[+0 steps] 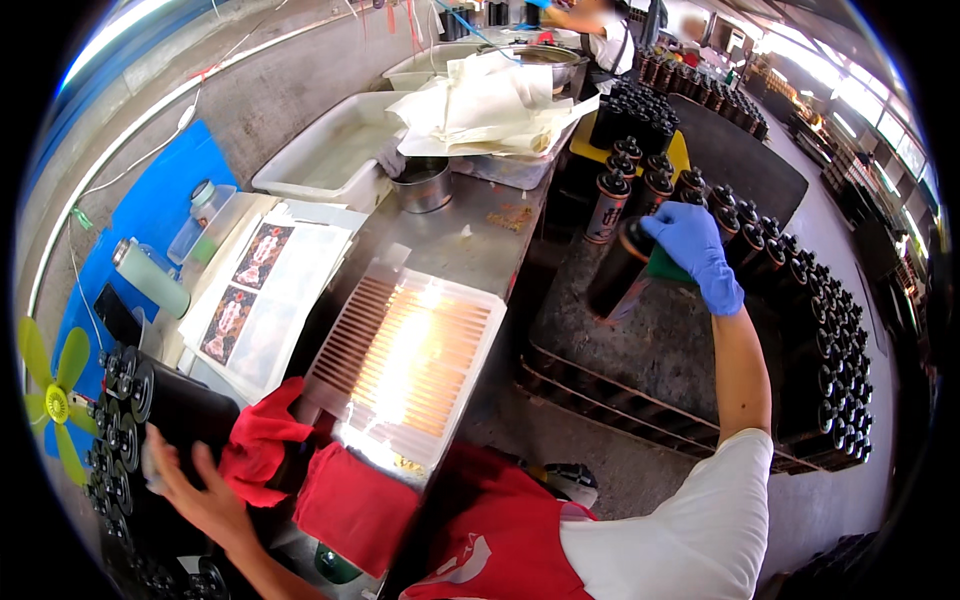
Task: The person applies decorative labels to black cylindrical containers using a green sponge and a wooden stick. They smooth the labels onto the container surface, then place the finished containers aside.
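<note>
My right hand [690,245], in a blue glove, grips the top of a dark cylindrical bottle [615,280] that tilts over a dark tabletop [660,350]. A green pad [668,266] shows under the palm. Just beyond it stand printed black bottles [608,205] with knobbed tops. My left hand [205,490] is at the lower left, slightly blurred, its fingers spread and something whitish at the fingertips. Beside it are a large black cylinder [185,405] and several black bottles [125,440]; whether it touches one I cannot tell. A red cloth [265,440] lies close by.
A slatted white tray [455,370] glares on the metal bench, with a folded red cloth [355,505] before it. Printed sheets [250,290], a metal pot [423,187], a white tub [330,150] and piled papers [490,110] lie beyond. A yellow-green fan [57,400] stands left. Another person [610,45] works farther off.
</note>
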A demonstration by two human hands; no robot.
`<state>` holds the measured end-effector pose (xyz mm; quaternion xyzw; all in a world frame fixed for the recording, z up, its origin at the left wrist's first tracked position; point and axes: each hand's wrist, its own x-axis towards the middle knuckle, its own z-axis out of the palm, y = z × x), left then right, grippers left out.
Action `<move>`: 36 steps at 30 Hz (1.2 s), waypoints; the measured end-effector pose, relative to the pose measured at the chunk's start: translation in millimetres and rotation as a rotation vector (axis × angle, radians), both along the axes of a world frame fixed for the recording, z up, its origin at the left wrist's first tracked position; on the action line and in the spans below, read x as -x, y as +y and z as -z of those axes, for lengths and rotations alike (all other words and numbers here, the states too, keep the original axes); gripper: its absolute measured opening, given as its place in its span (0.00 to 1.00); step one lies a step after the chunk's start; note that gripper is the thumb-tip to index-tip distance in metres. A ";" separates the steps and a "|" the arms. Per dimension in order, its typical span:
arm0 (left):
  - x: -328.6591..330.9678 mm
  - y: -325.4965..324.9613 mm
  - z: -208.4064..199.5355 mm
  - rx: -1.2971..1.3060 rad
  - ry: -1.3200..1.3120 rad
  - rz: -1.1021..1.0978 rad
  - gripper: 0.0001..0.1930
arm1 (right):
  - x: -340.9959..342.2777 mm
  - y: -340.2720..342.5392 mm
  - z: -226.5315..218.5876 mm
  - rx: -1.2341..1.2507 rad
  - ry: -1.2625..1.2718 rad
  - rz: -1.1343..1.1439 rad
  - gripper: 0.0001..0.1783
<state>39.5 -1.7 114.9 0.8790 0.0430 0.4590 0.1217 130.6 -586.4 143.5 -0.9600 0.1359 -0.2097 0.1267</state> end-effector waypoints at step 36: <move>34.7 0.7 -81.6 0.491 0.602 0.197 0.08 | -323.5 152.4 113.2 -0.219 -0.114 -0.738 0.17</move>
